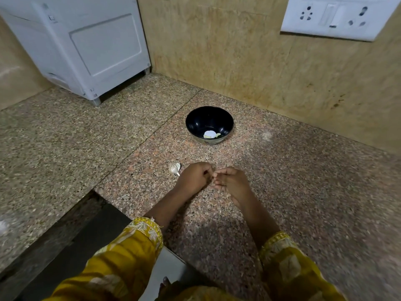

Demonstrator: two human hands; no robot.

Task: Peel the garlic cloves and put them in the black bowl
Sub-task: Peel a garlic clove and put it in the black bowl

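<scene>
Garlic [175, 168], a papery white bulb, lies on speckled granite [303, 192] at the left hand's [195, 177] 9 o'clock. The right hand [231, 181] meets the left, fingers curled; holding what, I cannot tell. Glossy round bowl [209, 118] at 12.

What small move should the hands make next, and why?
Probably peel where the curled fingers of the left hand and right hand meet; any clove there is hidden. The black bowl holds few pale pieces; garlic lies beside the left hand.
</scene>
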